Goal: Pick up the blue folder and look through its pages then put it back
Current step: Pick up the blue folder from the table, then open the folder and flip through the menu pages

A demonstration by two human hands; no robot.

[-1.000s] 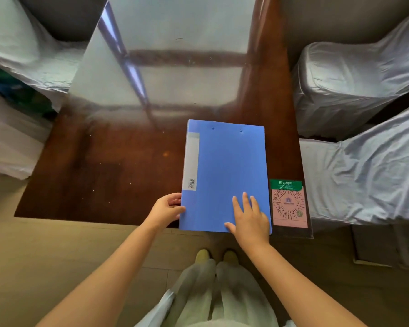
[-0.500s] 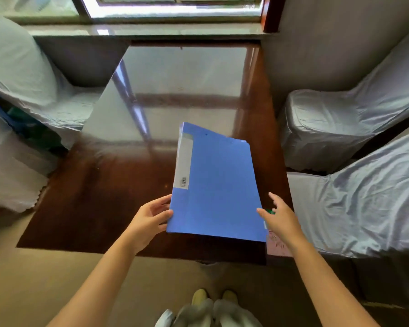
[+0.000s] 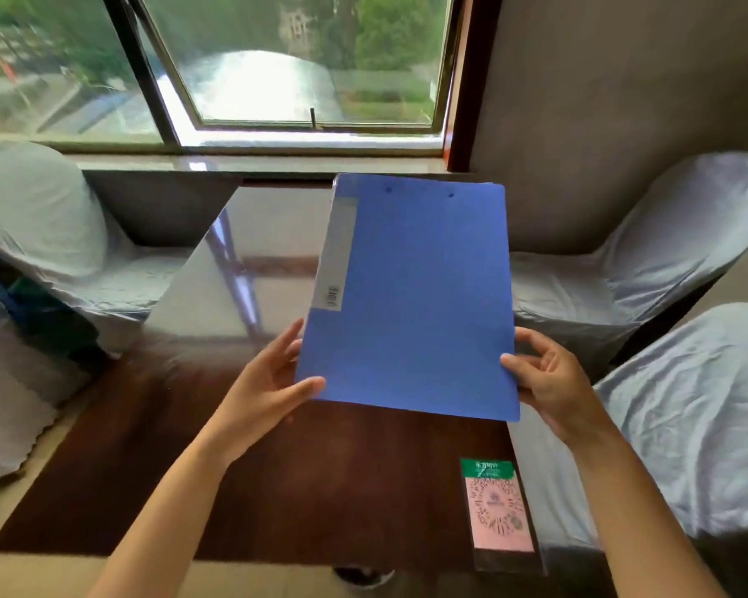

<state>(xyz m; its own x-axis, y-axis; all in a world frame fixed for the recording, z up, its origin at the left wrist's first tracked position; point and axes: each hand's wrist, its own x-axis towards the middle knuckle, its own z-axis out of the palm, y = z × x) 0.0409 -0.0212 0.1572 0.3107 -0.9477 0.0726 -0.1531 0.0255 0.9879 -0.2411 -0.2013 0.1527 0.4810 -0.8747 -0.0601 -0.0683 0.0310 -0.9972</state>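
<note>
At the 9 o'clock edge of the view stands a chair draped in a pale grey fabric cover (image 3: 40,235). Next to it, toward the centre, lies the dark brown glossy wooden table (image 3: 156,446), whose far half reflects the window.

The left hand (image 3: 264,390) sits at about 7 o'clock from the view centre. It grips the lower left corner of the folder: the thumb lies across the front cover and the fingers (image 3: 282,350) reach behind the spine edge.

The blue rectangular plastic folder (image 3: 415,295) occupies the centre. It is held in the air above the table, closed, with the front cover facing the camera and the top edge tilted away toward 12 o'clock. A grey label strip (image 3: 337,252) with a small barcode runs along its left side. Two small dots sit near its top edge.

The right hand (image 3: 549,381) sits at about 4 o'clock. It grips the lower right edge of the folder, thumb on the front cover and fingers curled behind.

At 5 o'clock, a pink card with a green header in a clear sleeve (image 3: 497,509) lies flat at the near right corner of the table, well below the folder.

At 3 o'clock stand two more chairs in pale grey fabric covers (image 3: 666,252).
</note>
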